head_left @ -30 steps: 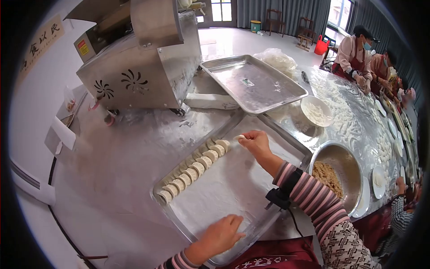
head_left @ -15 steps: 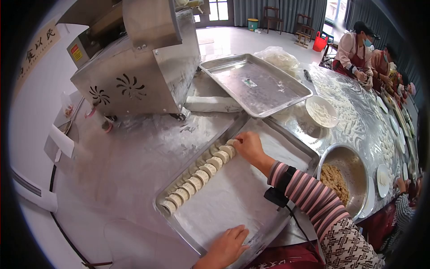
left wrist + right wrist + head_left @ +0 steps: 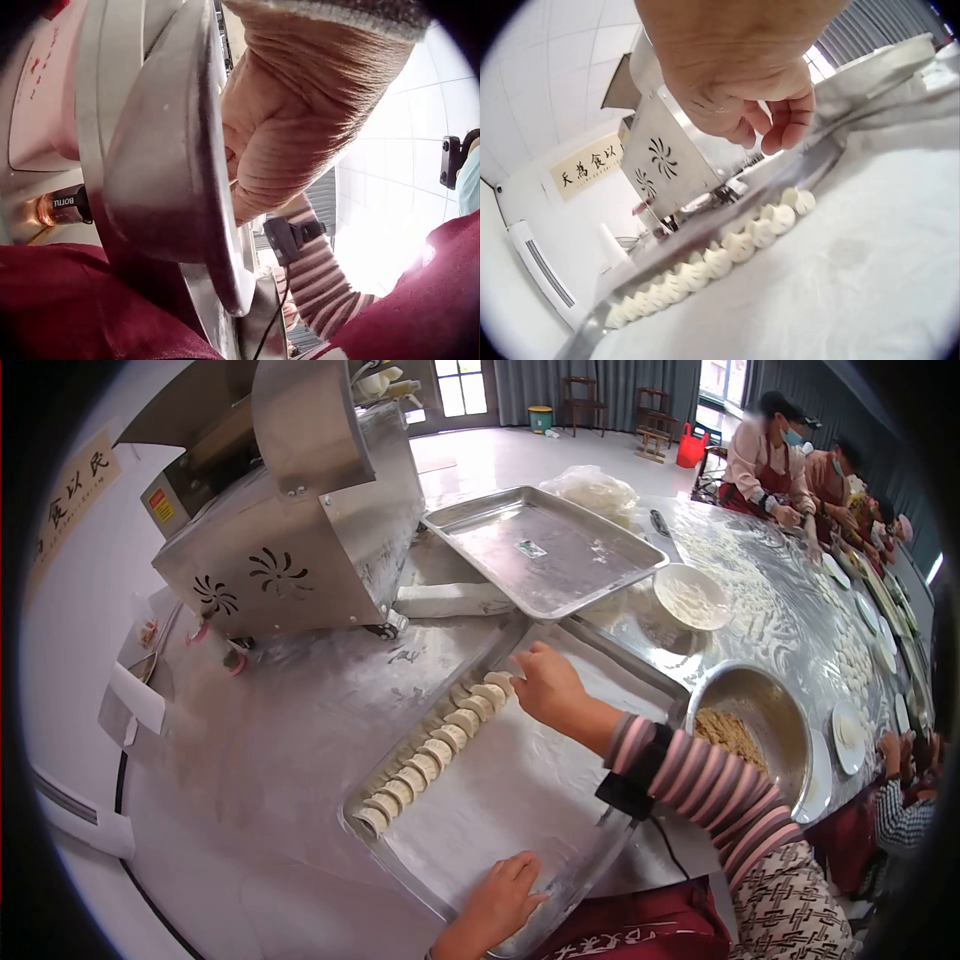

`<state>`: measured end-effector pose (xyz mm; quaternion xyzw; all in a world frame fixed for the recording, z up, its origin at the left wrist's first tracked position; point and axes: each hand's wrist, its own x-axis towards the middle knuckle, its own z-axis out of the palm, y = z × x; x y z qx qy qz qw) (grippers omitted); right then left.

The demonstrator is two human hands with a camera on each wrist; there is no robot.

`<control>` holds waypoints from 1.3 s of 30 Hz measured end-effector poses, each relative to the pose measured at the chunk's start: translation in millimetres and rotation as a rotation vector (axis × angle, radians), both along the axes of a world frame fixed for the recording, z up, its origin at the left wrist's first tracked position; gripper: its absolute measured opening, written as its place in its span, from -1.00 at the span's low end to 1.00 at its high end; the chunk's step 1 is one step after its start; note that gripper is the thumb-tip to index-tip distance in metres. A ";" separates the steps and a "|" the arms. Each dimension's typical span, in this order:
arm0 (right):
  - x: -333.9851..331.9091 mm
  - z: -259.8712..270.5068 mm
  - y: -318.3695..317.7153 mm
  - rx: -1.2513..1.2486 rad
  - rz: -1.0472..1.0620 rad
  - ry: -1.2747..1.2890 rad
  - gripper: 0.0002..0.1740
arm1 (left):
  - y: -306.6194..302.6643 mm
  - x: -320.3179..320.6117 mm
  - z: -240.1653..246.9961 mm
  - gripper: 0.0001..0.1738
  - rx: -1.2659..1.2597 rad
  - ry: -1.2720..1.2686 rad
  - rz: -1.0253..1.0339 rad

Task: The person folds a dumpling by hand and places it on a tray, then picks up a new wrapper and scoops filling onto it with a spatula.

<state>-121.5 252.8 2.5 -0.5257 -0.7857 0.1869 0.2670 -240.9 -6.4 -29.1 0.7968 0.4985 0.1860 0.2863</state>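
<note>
A row of pale folded dumplings lines the left side of a paper-lined metal tray. My right hand is at the far end of this row, just beside the last dumpling. In the right wrist view its fingers are loosely bent above the row, with nothing between them and the thumb. My left hand lies at the tray's near edge with its fingers extended over the paper. The left wrist view shows that hand against the tray rim.
A second metal tray overlaps the far corner, beside a steel machine. To the right are a bowl of flour and a steel bowl of brown filling. Other people work along the floured table.
My right hand brought a pinched dumpling to the far end of the row, let go of it there and lifted slightly. The left hand stayed at the tray's near edge.
</note>
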 end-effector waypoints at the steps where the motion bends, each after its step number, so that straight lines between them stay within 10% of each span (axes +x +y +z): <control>1: 10.6 18.2 -9.1 0.037 0.066 -0.017 -0.77 | -1.0 0.3 0.4 -0.46 -0.004 0.000 -0.015; 8: 124.9 140.8 -133.3 -0.092 0.358 -0.220 -0.72 | -6.3 5.7 1.8 -0.47 -0.005 -0.004 0.089; 16: 268.4 106.2 -250.5 -0.210 0.274 0.059 -0.69 | -10.1 11.8 1.7 -0.54 0.088 0.120 0.031; 27: 445.0 -14.2 -311.9 -0.088 -0.870 0.153 -0.68 | 9.6 69.9 42.5 -0.69 0.177 0.244 0.227; 31: 469.9 -36.5 -282.3 0.310 -0.770 -0.029 -0.66 | 15.8 108.7 61.0 -0.74 0.227 0.042 0.161; 39: 494.7 -64.8 -234.8 0.127 -0.999 -0.210 -0.78 | 22.5 182.1 72.2 -0.74 0.155 -0.146 -0.116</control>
